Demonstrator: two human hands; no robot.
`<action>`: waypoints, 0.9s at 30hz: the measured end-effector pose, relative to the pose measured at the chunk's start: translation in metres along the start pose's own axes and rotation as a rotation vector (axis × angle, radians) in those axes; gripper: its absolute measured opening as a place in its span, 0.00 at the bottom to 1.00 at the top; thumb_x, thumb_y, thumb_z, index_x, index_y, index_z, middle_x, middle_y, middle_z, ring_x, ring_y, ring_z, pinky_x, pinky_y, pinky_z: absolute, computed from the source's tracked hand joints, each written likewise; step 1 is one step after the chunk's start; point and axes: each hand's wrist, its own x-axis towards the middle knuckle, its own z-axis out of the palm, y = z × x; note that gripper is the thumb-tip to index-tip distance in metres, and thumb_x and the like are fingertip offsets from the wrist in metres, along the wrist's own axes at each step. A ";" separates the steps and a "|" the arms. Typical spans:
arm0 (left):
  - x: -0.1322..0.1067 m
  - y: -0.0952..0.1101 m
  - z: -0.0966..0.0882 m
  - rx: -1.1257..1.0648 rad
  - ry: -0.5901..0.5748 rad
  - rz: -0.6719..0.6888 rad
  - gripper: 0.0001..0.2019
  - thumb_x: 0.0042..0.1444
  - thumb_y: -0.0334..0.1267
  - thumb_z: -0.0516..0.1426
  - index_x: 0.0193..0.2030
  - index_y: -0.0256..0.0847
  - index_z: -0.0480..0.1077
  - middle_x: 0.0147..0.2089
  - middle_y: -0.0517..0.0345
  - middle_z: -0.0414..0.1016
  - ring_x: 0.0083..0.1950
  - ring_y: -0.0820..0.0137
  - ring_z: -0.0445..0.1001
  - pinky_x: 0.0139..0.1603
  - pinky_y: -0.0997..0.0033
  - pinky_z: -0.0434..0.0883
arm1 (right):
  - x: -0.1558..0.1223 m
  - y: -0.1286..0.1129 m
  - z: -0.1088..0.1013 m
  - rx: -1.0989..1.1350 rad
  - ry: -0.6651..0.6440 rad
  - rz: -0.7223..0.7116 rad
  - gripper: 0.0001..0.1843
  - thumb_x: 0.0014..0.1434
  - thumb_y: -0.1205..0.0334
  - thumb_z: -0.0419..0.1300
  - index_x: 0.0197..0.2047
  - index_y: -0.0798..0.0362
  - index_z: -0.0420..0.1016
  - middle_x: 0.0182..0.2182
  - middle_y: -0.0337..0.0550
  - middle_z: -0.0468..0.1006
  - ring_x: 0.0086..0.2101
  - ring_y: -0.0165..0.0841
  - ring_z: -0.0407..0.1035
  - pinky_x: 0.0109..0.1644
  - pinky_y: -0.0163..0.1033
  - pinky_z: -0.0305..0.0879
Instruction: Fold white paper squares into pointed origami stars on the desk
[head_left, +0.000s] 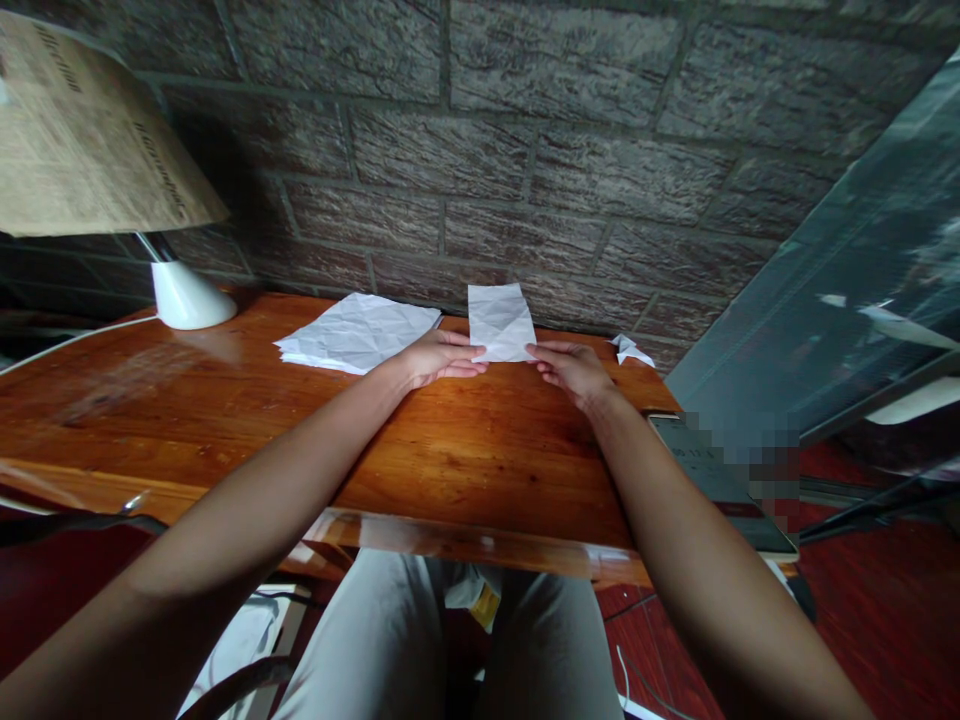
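A small creased sheet of white paper point(501, 318) is held up over the back of the wooden desk. My left hand point(444, 358) pinches its lower left corner between thumb and fingers. At the lower right corner my right hand point(571, 368) grips it the same way. Just left of my left hand lies a stack of larger creased white paper sheets point(360, 332). To the right of my right hand sits a small folded piece of white paper point(632, 349).
The wooden desk point(480, 470) stands against a dark brick wall point(517, 160). At the left is a lamp point(187, 295) with a printed shade. A tablet-like device point(705, 470) lies at the right edge, beside a glassy panel point(832, 260).
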 end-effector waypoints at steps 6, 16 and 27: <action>0.002 0.003 -0.003 0.041 0.032 -0.004 0.09 0.53 0.34 0.73 0.37 0.35 0.81 0.37 0.45 0.87 0.39 0.65 0.86 0.58 0.62 0.81 | 0.000 0.001 0.001 -0.009 -0.033 -0.019 0.08 0.51 0.66 0.77 0.31 0.54 0.83 0.26 0.39 0.84 0.22 0.21 0.64 0.26 0.26 0.62; 0.011 -0.003 -0.003 -0.215 0.103 0.053 0.03 0.59 0.23 0.65 0.37 0.31 0.78 0.37 0.48 0.85 0.35 0.69 0.85 0.57 0.62 0.80 | -0.001 0.005 0.000 -0.043 -0.147 -0.074 0.16 0.41 0.58 0.80 0.31 0.54 0.82 0.23 0.37 0.81 0.23 0.23 0.62 0.28 0.30 0.58; 0.015 -0.001 -0.004 -0.328 0.198 0.136 0.02 0.62 0.28 0.65 0.37 0.34 0.77 0.33 0.53 0.84 0.31 0.73 0.82 0.45 0.73 0.81 | -0.001 0.007 0.004 -0.095 -0.251 -0.210 0.22 0.38 0.46 0.79 0.30 0.53 0.81 0.23 0.36 0.80 0.22 0.24 0.58 0.27 0.34 0.54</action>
